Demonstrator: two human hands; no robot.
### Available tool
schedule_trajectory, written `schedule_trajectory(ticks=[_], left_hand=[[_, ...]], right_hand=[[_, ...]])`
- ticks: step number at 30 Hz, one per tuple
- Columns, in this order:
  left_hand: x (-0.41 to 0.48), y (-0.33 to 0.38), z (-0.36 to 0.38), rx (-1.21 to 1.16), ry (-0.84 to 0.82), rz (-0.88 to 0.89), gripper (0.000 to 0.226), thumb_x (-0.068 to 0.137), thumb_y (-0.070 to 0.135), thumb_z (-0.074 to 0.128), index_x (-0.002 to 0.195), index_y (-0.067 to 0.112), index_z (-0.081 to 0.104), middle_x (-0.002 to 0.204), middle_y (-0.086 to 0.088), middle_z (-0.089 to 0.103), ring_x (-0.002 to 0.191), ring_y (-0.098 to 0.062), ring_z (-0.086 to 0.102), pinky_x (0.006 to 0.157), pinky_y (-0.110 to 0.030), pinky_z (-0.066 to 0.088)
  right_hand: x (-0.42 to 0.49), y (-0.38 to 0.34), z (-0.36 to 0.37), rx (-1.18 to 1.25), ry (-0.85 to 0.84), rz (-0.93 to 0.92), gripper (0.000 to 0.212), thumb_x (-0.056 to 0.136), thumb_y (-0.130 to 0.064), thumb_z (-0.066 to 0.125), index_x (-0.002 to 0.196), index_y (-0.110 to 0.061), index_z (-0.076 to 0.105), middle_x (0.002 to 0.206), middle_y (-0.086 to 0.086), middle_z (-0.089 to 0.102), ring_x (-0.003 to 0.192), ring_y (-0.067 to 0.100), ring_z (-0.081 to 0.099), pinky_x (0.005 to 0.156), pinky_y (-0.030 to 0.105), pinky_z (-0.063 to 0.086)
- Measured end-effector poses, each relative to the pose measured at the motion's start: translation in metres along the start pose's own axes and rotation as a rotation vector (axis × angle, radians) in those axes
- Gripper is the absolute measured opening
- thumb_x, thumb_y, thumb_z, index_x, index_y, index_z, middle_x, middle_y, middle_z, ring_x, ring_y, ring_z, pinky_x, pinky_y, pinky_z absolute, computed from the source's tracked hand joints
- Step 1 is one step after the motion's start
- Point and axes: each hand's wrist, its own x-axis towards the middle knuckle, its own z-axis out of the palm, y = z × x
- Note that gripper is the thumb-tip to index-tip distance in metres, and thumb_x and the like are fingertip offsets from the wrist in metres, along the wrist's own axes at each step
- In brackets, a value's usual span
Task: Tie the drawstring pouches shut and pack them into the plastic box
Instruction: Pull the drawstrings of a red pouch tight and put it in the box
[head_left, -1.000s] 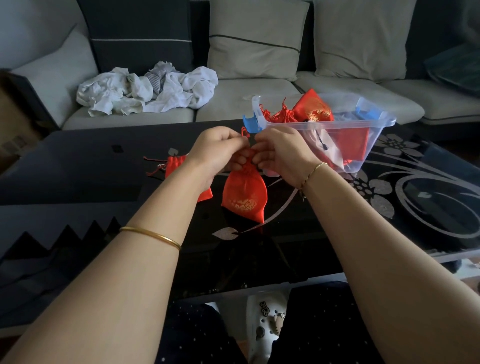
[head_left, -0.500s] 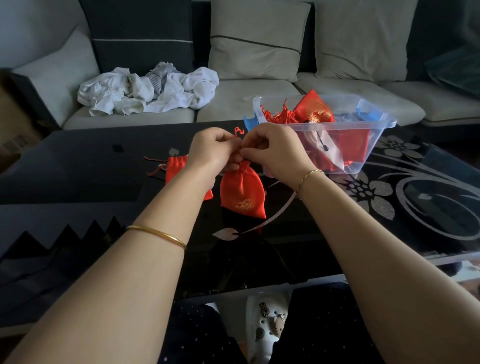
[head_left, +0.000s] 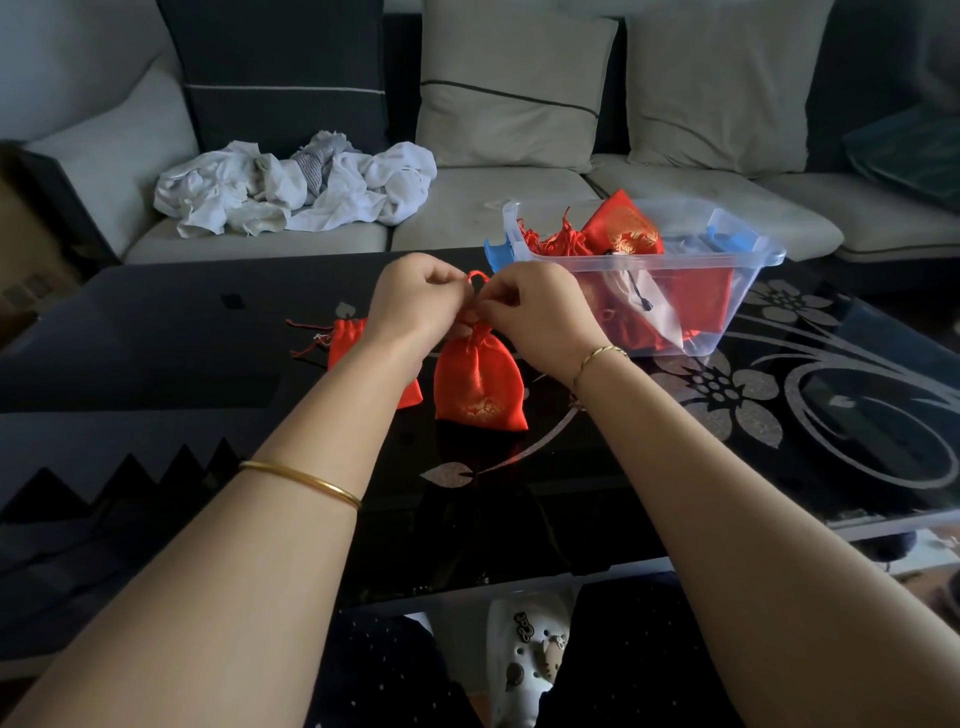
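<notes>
A red satin drawstring pouch (head_left: 480, 382) is being held upright over the black glass table (head_left: 156, 332), just in front of the plastic box (head_left: 691, 261). Its body is hanging full and rounded, a gold printed pattern is showing near its lower edge, and its neck is being gathered into tight pleats. Whether its bottom is touching the glass cannot be told. A loop of red drawstring (head_left: 477, 278) is standing up above the neck, between the two hands.

The cord at the neck is being pinched from one side by the curled fingers of the left hand (head_left: 421, 301) and from the other by those of the right hand (head_left: 540, 312); the knuckles of both are nearly meeting. A gold bangle (head_left: 301, 475) is being worn on the left forearm and a thin gold bracelet (head_left: 597, 356) on the right wrist.

A second red pouch (head_left: 345, 338) is lying flat on the table just beside the first, partly hidden behind the left forearm, with its loose cords trailing away to the left.

The clear box, fitted with blue latches (head_left: 496, 254), is standing on the table to the right, and several red pouches (head_left: 623, 231) are being kept in it. Beyond the table, a heap of white cloth (head_left: 296, 187) is lying on a pale sofa (head_left: 519, 202).
</notes>
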Motion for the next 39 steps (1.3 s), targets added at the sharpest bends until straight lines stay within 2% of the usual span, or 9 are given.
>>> schedule_trajectory(ticks=[3,5,10,15,18,21,27,31,39], left_hand=[[0.000,0.001,-0.003,0.001,-0.089,-0.025,0.031,0.076,-0.003,0.066,0.103,0.010,0.059,0.089,-0.008,0.063,0.080,-0.023,0.063,0.078,-0.035,0.053],[-0.002,0.001,-0.004,0.116,-0.071,0.027,0.041,0.073,-0.003,0.070,0.108,0.014,0.058,0.096,-0.005,0.061,0.090,-0.020,0.062,0.082,-0.033,0.053],[-0.007,0.007,0.000,0.342,0.079,0.218,0.038,0.076,0.003,0.067,0.110,0.016,0.054,0.105,-0.004,0.056,0.092,-0.017,0.057,0.068,-0.026,0.050],[-0.006,0.003,0.000,0.397,0.062,0.290,0.021,0.081,0.002,0.059,0.095,0.016,0.052,0.096,-0.001,0.056,0.089,-0.019,0.059,0.073,-0.027,0.049],[-0.005,-0.002,-0.001,0.461,0.028,0.300,0.013,0.082,0.001,0.056,0.083,0.014,0.060,0.079,0.000,0.058,0.075,-0.017,0.059,0.066,-0.022,0.047],[-0.006,-0.003,-0.002,0.442,0.010,0.300,0.010,0.082,0.005,0.060,0.084,0.013,0.066,0.082,-0.005,0.063,0.073,-0.015,0.058,0.069,-0.024,0.050],[-0.012,0.007,0.000,0.447,0.042,0.315,0.016,0.081,0.009,0.055,0.084,0.014,0.070,0.081,0.000,0.062,0.070,-0.005,0.054,0.061,-0.015,0.041],[-0.014,0.007,0.001,0.521,0.027,0.386,0.004,0.078,0.016,0.065,0.081,0.018,0.066,0.101,-0.001,0.056,0.080,-0.011,0.058,0.065,-0.012,0.040],[-0.011,0.001,0.003,0.598,0.014,0.446,0.006,0.079,0.017,0.071,0.084,0.018,0.067,0.096,0.001,0.047,0.079,-0.013,0.053,0.078,-0.024,0.045]], right_hand=[[0.000,0.006,0.001,0.211,-0.054,0.139,0.016,0.089,-0.014,0.060,0.089,-0.003,0.072,0.070,0.001,0.063,0.051,0.001,0.050,0.047,0.011,0.036],[-0.001,0.009,0.001,0.409,-0.100,0.265,0.014,0.088,-0.012,0.060,0.089,-0.002,0.070,0.063,-0.002,0.055,0.044,0.000,0.046,0.044,0.013,0.034],[-0.003,0.008,-0.001,0.835,-0.192,0.467,0.015,0.091,-0.004,0.055,0.077,-0.006,0.061,0.061,0.003,0.043,0.052,0.008,0.036,0.048,0.018,0.033],[-0.004,0.010,-0.003,1.155,-0.297,0.670,0.018,0.094,-0.006,0.051,0.077,-0.008,0.057,0.064,0.001,0.041,0.052,0.006,0.031,0.044,0.014,0.030],[-0.003,0.011,-0.003,1.216,-0.321,0.749,0.021,0.095,-0.009,0.049,0.075,-0.010,0.054,0.063,-0.001,0.038,0.053,0.005,0.028,0.044,0.013,0.028],[-0.002,0.010,-0.004,1.220,-0.328,0.774,0.020,0.095,-0.011,0.049,0.076,-0.010,0.053,0.063,-0.002,0.038,0.053,0.005,0.028,0.045,0.013,0.027],[-0.003,0.009,-0.004,1.220,-0.297,0.827,0.020,0.095,-0.011,0.050,0.076,-0.010,0.053,0.063,-0.001,0.040,0.053,0.005,0.028,0.047,0.014,0.028],[-0.002,0.011,-0.006,1.236,-0.256,0.855,0.018,0.094,-0.011,0.052,0.077,-0.009,0.054,0.063,-0.001,0.042,0.051,0.004,0.031,0.047,0.014,0.029],[-0.002,0.011,-0.006,1.211,-0.257,0.864,0.020,0.093,-0.011,0.053,0.073,-0.009,0.054,0.062,-0.001,0.043,0.051,0.005,0.032,0.048,0.014,0.030]])
